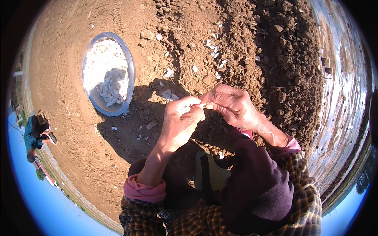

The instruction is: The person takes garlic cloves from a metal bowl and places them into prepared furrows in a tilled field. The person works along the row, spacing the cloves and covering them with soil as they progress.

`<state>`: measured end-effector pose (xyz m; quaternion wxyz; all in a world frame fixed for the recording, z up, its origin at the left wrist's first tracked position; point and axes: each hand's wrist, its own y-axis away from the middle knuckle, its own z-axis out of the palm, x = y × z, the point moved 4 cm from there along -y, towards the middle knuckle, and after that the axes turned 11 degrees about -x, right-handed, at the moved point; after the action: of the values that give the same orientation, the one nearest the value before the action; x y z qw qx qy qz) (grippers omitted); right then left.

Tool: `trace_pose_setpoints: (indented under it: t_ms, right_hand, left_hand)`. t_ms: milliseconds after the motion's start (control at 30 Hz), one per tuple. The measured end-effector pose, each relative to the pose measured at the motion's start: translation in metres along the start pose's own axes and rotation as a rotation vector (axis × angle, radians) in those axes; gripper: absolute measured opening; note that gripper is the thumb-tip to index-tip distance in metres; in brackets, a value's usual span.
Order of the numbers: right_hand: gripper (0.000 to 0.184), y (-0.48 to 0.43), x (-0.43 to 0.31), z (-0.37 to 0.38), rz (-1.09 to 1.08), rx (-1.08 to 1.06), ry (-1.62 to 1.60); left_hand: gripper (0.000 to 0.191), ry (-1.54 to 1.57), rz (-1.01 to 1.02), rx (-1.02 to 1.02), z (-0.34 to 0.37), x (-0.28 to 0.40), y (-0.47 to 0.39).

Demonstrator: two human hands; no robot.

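My left hand is closed on small pale garlic cloves, one of them showing between its curled fingers. My right hand meets it at the fingertips and pinches a clove with some papery skin. To the left of both hands, a round basin stands on the soil, holding a heap of white garlic cloves. Bits of white garlic skin lie on the ground just beyond my left hand.
Loose, clumpy soil forms a ridge on the right, with more white pieces scattered along a furrow. Plastic sheeting covers ground farther right. Another person is at the far left. My knees are below my hands.
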<state>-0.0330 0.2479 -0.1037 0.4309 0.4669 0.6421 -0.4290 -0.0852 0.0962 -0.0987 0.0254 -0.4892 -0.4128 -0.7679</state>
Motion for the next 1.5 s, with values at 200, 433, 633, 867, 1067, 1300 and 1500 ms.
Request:
trace_pose_setpoints:
  t_ms: [200,433,633,867,1067,1300,1500]
  right_hand:
    - [0.018,0.004,0.010,-0.003,0.206,0.002,-0.448]
    - [0.021,0.029,0.040,-0.008,0.452,0.145,-0.929]
    - [0.017,0.051,0.120,-0.067,0.683,0.399,-0.523]
    - [0.018,0.041,0.204,-0.175,0.716,0.454,0.516]
    - [0.010,0.019,0.247,-0.173,0.664,0.195,0.969]
    - [0.011,0.009,0.264,-0.164,0.638,0.112,1.114]
    - [0.015,0.005,0.270,-0.164,0.803,0.086,1.072]
  left_hand:
    - [0.012,0.136,-0.039,0.008,0.005,0.008,0.002]
    - [0.024,0.340,-0.086,0.022,-0.004,0.018,0.006]
    - [0.028,0.644,-0.037,0.089,-0.013,0.019,0.007]
    - [0.029,0.683,-0.063,0.101,-0.017,0.022,0.011]
    - [0.027,0.702,-0.078,0.087,-0.017,0.019,0.008]
    - [0.026,0.773,-0.096,0.061,-0.020,0.021,0.011]
    - [0.026,0.765,-0.096,0.053,-0.024,0.023,0.009]
